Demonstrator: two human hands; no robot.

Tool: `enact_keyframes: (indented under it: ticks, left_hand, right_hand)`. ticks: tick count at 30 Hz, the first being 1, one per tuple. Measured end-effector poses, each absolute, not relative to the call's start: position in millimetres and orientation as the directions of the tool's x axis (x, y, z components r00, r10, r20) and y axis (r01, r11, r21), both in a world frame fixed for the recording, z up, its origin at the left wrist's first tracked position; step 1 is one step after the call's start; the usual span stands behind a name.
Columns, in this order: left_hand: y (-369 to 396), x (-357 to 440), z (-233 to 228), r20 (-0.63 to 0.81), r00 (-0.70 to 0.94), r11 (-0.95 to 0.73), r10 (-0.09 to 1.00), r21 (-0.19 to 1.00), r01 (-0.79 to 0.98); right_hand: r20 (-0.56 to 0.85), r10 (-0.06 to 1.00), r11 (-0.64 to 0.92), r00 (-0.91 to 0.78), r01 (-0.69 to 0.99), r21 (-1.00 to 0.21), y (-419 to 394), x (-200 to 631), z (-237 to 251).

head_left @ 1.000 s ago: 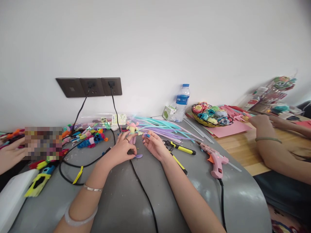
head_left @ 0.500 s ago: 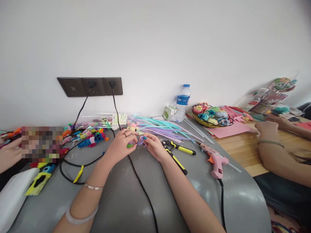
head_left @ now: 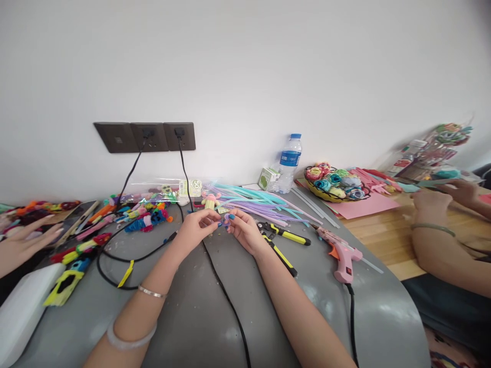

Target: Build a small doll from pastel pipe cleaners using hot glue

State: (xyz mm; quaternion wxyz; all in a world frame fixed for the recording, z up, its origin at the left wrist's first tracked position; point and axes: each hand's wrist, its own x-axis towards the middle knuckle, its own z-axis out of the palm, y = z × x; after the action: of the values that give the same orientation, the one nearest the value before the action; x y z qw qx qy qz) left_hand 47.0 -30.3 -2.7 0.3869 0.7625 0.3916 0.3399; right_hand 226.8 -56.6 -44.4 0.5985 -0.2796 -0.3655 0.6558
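Note:
My right hand pinches a small curled purple piece, which looks like pipe cleaner. My left hand is just left of it, thumb and fingers drawn together; whether they hold anything is hidden. Right behind my fingers stands a small yellow-and-pink pipe-cleaner figure. A spread of turquoise, purple and pink pipe cleaners lies behind my right hand. Beside that hand rest yellow-and-black pliers. Farther right, a pink glue gun lies on the grey table.
Black cables cross the table. Colourful pipe-cleaner pieces lie to the left, near another person's hand. At the back stand a water bottle and a basket of flowers. Another person's arm rests on the right.
My left hand's fingers have shifted, and a gap shows between them and the purple piece. At the left, the other person's hand has spread over the table; the right co-worker's hands moved slightly.

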Motion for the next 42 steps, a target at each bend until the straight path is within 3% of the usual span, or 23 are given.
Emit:
enact_keyframes:
  ticks: [20, 35, 42]
  left_hand:
    - [-29.8, 47.6, -2.6, 0.142, 0.431, -0.245, 0.891, 0.950, 0.194]
    - [-32.8, 49.8, 3.5, 0.179, 0.448, -0.274, 0.876, 0.949, 0.155]
    - [-31.7, 50.6, -0.9, 0.152, 0.424, -0.238, 0.893, 0.959, 0.157]
  right_hand:
    - [0.116, 0.986, 0.035, -0.116, -0.539, -0.841, -58.3, 224.4, -45.0]
    - [0.115, 0.979, 0.011, -0.166, -0.526, -0.850, -58.9, 224.0, -44.6]
    - [0.164, 0.983, 0.111, -0.087, -0.435, -0.894, -57.2, 223.9, -50.6]
